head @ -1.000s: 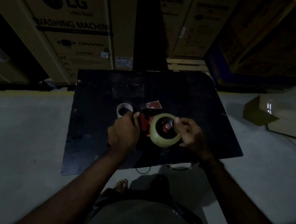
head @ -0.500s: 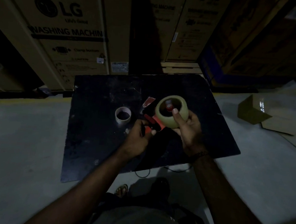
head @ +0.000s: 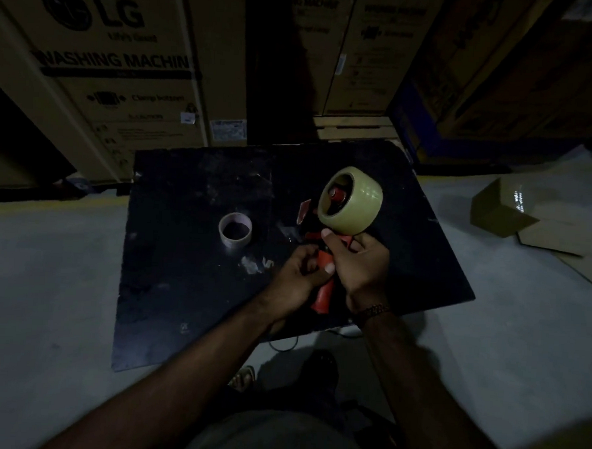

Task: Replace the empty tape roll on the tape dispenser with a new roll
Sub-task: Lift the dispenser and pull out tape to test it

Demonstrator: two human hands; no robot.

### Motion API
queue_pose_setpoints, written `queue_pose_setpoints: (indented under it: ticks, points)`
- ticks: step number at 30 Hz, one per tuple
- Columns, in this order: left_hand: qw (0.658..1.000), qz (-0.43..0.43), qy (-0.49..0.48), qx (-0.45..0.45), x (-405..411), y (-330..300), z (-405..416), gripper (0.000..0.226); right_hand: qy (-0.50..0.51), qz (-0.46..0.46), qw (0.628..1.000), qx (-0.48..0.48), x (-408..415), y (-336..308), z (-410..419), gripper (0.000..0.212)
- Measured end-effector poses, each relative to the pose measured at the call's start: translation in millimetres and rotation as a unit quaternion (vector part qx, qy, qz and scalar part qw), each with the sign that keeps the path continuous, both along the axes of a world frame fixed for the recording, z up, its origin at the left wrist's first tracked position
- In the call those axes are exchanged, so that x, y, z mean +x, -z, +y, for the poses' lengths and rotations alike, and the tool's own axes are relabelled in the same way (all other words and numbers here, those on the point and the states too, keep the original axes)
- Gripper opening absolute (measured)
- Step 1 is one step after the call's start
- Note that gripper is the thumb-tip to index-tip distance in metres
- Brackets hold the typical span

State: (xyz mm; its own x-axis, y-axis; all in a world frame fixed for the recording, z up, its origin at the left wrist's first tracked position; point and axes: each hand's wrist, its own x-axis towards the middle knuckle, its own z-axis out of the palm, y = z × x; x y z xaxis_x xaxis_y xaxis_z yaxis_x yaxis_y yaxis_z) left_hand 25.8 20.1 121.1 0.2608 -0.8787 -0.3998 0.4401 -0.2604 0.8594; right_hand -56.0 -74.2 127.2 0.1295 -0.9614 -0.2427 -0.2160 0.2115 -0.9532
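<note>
since the earlier frame, right hand (head: 361, 262) left the new roll (head: 352, 201) and now grasps the dispenser (head: 324, 287) handle alongside left hand (head: 299, 272). roll sits on the hub; empty core (head: 235, 229) rests on surface (head: 188, 287). next: thread tape end.

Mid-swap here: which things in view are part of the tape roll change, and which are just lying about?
Job:
tape dispenser, gripped by left hand and right hand
new tape roll on its hub
empty core on black board

Lying about:
small cardboard box
stacked cartons

Left hand (head: 301, 269), right hand (head: 357, 262) curled, touching
</note>
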Motion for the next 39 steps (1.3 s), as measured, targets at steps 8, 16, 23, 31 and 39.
queue_pose_setpoints:
  ticks: [8, 16, 23, 31, 39]
  points:
    - [0.996, 0.071, 0.045, -0.025, -12.5, 3.3, 1.1, 0.059, 0.046, -0.056, 0.991, 0.114, -3.8, 0.4, 2.7, 0.023]
    - [0.994, 0.099, 0.043, -0.026, -16.7, 19.1, 0.2, 0.056, 0.017, -0.059, 0.960, 0.272, -11.2, 0.7, 1.3, 0.046]
    - [0.955, -0.289, -0.068, -0.011, -22.9, 38.4, 5.3, 0.044, 0.021, -0.063, 0.975, 0.214, -28.6, 8.9, 0.1, 0.052]
    - [0.950, 0.195, 0.047, 0.240, 10.5, 70.9, -35.8, 0.115, 0.012, -0.021, 0.977, 0.210, -71.0, 31.7, -1.6, 0.040]
    - [0.934, 0.210, 0.145, 0.249, -8.7, 114.0, -85.7, 0.092, -0.028, -0.037, 0.977, 0.206, -135.1, 49.0, 12.6, 0.029]
